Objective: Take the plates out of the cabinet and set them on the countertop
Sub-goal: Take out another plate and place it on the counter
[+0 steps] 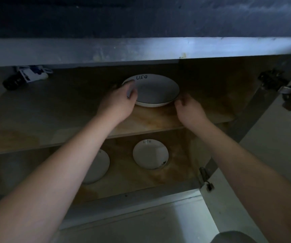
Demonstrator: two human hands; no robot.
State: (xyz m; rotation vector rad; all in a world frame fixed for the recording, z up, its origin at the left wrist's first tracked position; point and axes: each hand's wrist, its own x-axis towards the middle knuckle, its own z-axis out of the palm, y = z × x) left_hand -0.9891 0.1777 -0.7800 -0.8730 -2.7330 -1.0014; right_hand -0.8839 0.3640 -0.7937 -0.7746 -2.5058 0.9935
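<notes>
A white plate [156, 91] with dark lettering and a dark rim sits on the upper shelf [53, 120] of an open cabinet. My left hand [119, 104] grips the plate's left rim, thumb over the edge. At the plate's right rim is my right hand [189, 110], fingers curled beside or under the edge; whether it holds the plate is unclear. Two smaller white plates lie on the lower shelf: one in the middle [150, 154], the other [97, 166] partly hidden behind my left forearm.
A dark object with a white-and-blue label [27, 77] lies at the back left of the upper shelf. The open cabinet door [281, 146] with its hinges [272, 81] stands at the right. The cabinet's pale top rail [141, 50] runs above.
</notes>
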